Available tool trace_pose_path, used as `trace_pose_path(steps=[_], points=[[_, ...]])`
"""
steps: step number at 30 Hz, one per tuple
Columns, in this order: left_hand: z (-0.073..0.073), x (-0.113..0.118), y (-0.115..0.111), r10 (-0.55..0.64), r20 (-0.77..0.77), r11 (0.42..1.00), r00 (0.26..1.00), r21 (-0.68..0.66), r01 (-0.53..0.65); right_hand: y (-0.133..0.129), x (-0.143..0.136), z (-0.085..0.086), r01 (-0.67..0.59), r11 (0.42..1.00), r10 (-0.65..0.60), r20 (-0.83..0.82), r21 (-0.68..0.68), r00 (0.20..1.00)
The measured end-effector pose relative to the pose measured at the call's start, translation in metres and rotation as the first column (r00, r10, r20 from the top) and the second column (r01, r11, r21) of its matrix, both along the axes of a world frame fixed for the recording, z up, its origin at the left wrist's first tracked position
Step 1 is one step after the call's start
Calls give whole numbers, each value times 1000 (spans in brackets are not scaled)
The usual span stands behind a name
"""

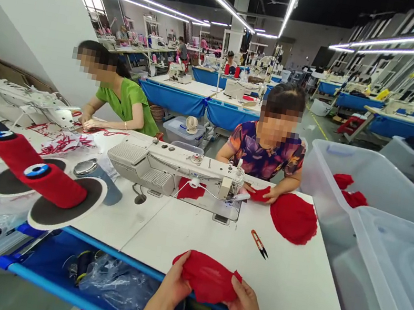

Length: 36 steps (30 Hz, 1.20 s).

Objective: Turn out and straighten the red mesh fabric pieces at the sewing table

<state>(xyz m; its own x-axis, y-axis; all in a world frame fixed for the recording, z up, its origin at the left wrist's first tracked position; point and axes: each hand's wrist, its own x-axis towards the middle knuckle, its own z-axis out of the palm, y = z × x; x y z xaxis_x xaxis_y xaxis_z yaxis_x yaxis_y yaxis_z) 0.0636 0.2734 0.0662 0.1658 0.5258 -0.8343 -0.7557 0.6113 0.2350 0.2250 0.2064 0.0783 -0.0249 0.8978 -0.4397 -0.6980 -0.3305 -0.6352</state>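
Observation:
A piece of red fabric [209, 278] is stretched between my two hands at the front edge of the white table. My left hand [177, 282] grips its left end, thumb on top. At the other end, my right hand [245, 302] pinches the cloth near a small raised corner. Beyond it on the tabletop lies a pair of orange-handled thread snips [259, 244], blades toward me. A round stack of red fabric [294, 218] rests farther right. Across the table, a co-worker's hands hold another red piece [259, 193] by the sewing machine [188, 173].
Red thread cones [61, 187] on round stands and a grey-blue tumbler [105, 185] stand at the left. Clear plastic bins [380, 282] line the table's right side. A blue cloth trough [63, 263] hangs under the front edge. Another person in green [128, 103] works at the far left.

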Motion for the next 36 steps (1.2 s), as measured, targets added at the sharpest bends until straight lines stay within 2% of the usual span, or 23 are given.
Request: trace_pose_path(steps=[3,6,11,15,22,29,32,36], points=[[6,3,-4,-22,49,1000,999,-9,22,1,12,-8,190,971,-203,-84,-146,975],[9,11,-12,-123,126,992,984,8,123,-1,29,-16,300,917,-344,-140,-263,928],[5,30,-24,-193,168,981,967,5,195,-10,63,-18,352,893,-405,-161,-280,900],[1,43,-25,-247,129,967,960,-30,253,-19,90,-18,388,867,-450,-157,-313,879],[-5,56,-19,-319,44,948,947,10,319,-30,114,-23,412,852,-475,-148,-322,867],[-4,64,-14,-359,46,926,932,146,349,-22,120,-14,410,862,-461,-124,-298,879],[-3,63,-12,-368,14,921,930,142,363,-19,121,-11,370,889,-411,-111,-270,905],[-3,61,-9,-355,-23,923,935,152,354,-20,123,-7,250,941,-276,-90,-227,957]])
